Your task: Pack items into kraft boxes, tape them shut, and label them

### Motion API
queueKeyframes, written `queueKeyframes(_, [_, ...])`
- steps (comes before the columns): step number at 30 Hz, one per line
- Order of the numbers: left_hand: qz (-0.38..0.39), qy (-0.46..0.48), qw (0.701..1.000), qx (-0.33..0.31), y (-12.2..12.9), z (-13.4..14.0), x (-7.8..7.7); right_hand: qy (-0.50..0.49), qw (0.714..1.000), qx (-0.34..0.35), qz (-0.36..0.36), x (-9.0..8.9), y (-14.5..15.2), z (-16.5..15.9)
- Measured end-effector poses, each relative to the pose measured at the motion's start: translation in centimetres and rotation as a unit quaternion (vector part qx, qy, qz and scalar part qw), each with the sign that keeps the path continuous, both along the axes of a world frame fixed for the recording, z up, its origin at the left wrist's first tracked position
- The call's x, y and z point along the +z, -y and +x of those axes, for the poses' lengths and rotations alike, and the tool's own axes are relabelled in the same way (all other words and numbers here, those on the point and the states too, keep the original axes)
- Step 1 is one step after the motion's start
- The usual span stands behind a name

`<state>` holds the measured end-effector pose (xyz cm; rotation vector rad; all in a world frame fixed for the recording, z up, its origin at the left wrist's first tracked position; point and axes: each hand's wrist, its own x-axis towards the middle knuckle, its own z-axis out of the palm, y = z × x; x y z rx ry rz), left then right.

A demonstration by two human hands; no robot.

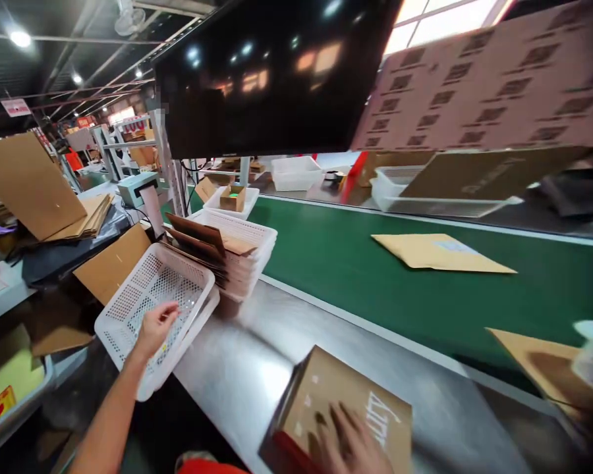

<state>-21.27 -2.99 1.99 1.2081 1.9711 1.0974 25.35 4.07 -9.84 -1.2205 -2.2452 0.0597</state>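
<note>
My left hand is over a white perforated plastic basket, its fingers pinched together. Something small and clear shows near the fingertips, too unclear to name. The basket tilts at the edge of the metal table, on top of another basket. My right hand lies with fingers spread on the top face of a brown cardboard box with white lettering. Motion blurs the box and the right hand a little.
Beyond the metal table runs a green conveyor belt carrying a yellow-brown padded envelope. Stacked white baskets hold folded cardboard. A label printer stands at left. A large dark screen hangs overhead.
</note>
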Motion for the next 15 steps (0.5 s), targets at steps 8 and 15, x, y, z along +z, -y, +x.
queueKeyframes(8, [-0.263,-0.204,0.933,-0.137,3.3,-11.9,-10.0,0.162,0.981,0.025,0.101,1.3,0.5,-5.3])
queueKeyframes(15, [-0.16,-0.154,0.973,-0.056,-0.5,-15.0,-10.8,0.15,0.977,0.019,0.153,1.2,0.1,-5.1])
